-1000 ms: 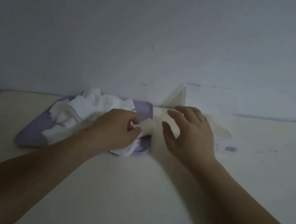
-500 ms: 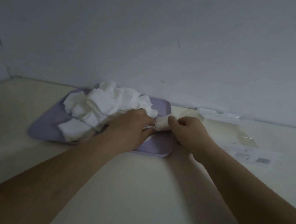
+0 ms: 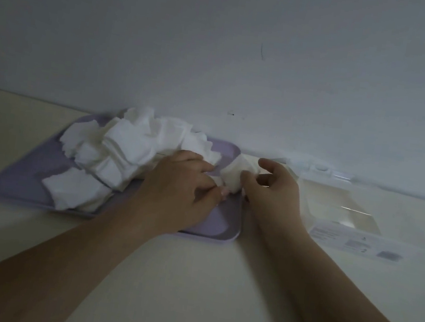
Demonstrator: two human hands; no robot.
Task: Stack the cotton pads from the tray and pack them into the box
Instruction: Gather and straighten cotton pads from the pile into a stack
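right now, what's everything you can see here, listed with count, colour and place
loose cotton pads: a pile, white, on the tray
small stack of cotton pads: one, white, above the tray's right end
tray: one, lavender, on the table by the wall
box: one, clear, white label, right of the tray
table: one, cream, underneath
wall: one, pale grey, behind
left grip: one hand, over the tray, fingertips at the small stack
right grip: one hand, pinching the small stack
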